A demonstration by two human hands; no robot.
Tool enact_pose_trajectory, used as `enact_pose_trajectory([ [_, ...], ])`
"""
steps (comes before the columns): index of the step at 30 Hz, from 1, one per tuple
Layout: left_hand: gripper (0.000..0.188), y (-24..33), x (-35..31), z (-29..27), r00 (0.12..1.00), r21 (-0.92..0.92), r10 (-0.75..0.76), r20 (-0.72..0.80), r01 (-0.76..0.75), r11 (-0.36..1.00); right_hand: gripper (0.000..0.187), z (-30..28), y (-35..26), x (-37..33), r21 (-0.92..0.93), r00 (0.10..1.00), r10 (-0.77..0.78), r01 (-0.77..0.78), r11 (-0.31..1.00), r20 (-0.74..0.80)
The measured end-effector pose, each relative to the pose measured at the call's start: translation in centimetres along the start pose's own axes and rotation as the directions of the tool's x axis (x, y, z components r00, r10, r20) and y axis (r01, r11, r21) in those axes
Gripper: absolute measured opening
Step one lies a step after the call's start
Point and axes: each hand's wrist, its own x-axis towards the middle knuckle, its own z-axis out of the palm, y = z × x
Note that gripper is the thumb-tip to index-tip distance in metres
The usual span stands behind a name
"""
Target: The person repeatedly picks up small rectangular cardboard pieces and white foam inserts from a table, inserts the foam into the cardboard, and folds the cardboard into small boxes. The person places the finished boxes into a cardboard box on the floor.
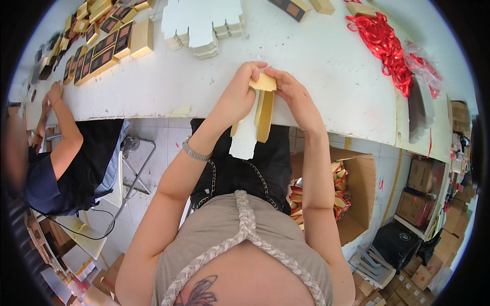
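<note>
Got this half-folded gold-and-white cardboard box blank (264, 116) over the front edge of the white bench (332, 76), left hand (243, 86) and right hand (296, 97) pinching its top. Uneven squeezing could crease it; a slack grip could drop it.

Gold-and-white carton (248, 125), partly folded, flaps open.

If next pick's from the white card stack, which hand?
Likely the left hand: it's nearer the white card stack than the right hand. Both hold the gold-and-white carton, though, so it'd need to let go.
</note>
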Motion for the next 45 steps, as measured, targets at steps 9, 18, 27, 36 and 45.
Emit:
enact_pose_trajectory([
  [9, 0.031, 2.3, 1.1, -3.4, 0.955, 0.284, -0.198, 0.220, 0.132, 0.950, 0.016, 1.8, -0.8, 1.2, -0.841, 0.995, -0.082, -0.009, 0.541, -0.063],
  [18, 0.028, 3.5, 2.6, -2.8, 0.961, 0.759, -0.153, 0.230, -0.078, 0.646, 0.012, 3.1, -0.9, 2.5, -0.967, 0.938, -0.276, 0.157, -0.200, 0.209],
  [27, 0.023, 1.6, 2.7, -2.8, 0.969, 0.752, 0.022, 0.244, -0.203, 0.627, 0.013, 2.9, -0.3, 3.2, -0.942, 0.908, -0.267, 0.279, -0.189, 0.322],
  [36, 0.041, 2.7, 2.2, -5.4, 0.985, 0.837, -0.171, -0.025, 0.114, 0.536, 0.025, 6.5, -2.3, -0.7, -0.913, 0.766, -0.522, 0.402, -0.064, 0.374],
  [45, 0.047, 1.9, -0.4, -4.3, 0.985, 0.623, -0.174, 0.007, 0.132, 0.771, 0.016, 3.5, 0.0, -1.8, -0.873, 0.765, -0.530, 0.479, 0.089, 0.366],
])
